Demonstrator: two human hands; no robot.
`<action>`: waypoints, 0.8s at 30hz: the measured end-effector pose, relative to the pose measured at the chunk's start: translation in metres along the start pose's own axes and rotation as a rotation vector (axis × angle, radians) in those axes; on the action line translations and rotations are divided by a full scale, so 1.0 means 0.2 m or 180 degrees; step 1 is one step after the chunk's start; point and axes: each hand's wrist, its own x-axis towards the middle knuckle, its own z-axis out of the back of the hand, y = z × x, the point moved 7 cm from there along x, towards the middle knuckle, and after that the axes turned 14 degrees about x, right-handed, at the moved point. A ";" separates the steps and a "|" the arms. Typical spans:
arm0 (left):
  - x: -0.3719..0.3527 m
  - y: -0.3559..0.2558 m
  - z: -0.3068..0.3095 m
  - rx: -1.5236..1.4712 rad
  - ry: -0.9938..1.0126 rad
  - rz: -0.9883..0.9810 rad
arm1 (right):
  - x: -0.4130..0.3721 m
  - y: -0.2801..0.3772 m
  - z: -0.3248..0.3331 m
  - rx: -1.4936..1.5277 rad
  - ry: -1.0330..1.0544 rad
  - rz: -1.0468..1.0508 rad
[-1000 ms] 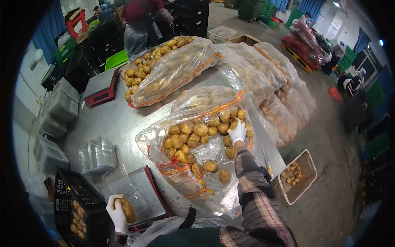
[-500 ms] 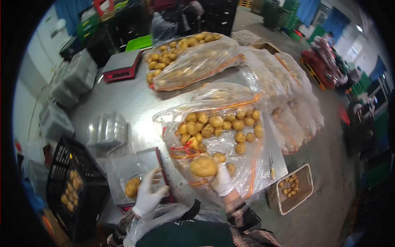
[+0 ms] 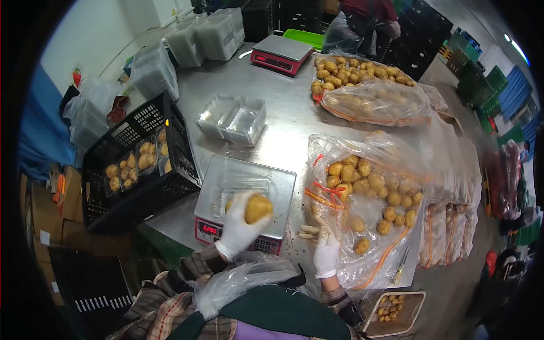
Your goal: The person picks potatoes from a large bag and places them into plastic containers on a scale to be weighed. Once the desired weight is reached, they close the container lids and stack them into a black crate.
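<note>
My left hand [image 3: 238, 229], in a white glove, is closed round a large potato [image 3: 258, 209] above the near digital scale [image 3: 281, 180]. Under it, a clear plastic box [image 3: 218, 184] sits on the scale plate, and a bit of another potato shows behind my fingers. The scale's red display seems to read 0.280. My right hand [image 3: 326, 248], gloved too, has its fingers apart and nothing in them. It is beside the near edge of an opened clear plastic sack [image 3: 385, 258], where loose potatoes [image 3: 362, 170] lie.
At left a black crate [image 3: 141, 212] holds boxes of potatoes. Empty clear boxes [image 3: 232, 119] stand behind the scale. Farther back are a second scale [image 3: 283, 50] and another potato sack [image 3: 377, 105]. A knife [image 3: 401, 269] lies right of the sack, above a small bin [image 3: 396, 328]. A person [image 3: 368, 17] stands opposite.
The large potato has passed from my right hand to my left, which now holds it over the scale. My right hand has opened. The view has swung left.
</note>
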 end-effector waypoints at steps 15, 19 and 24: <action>0.09 0.47 -0.06 0.2016 0.0942 -0.0833 | 0.09 0.00 -0.01 -0.2819 0.0346 0.0636; 0.07 0.36 -0.08 0.2383 0.0799 -0.1276 | 0.12 -0.13 -0.24 -0.2153 0.0807 0.0761; 0.07 0.31 -0.15 0.2394 0.0649 -0.1134 | 0.18 -0.22 -0.41 -0.1893 0.0789 0.0554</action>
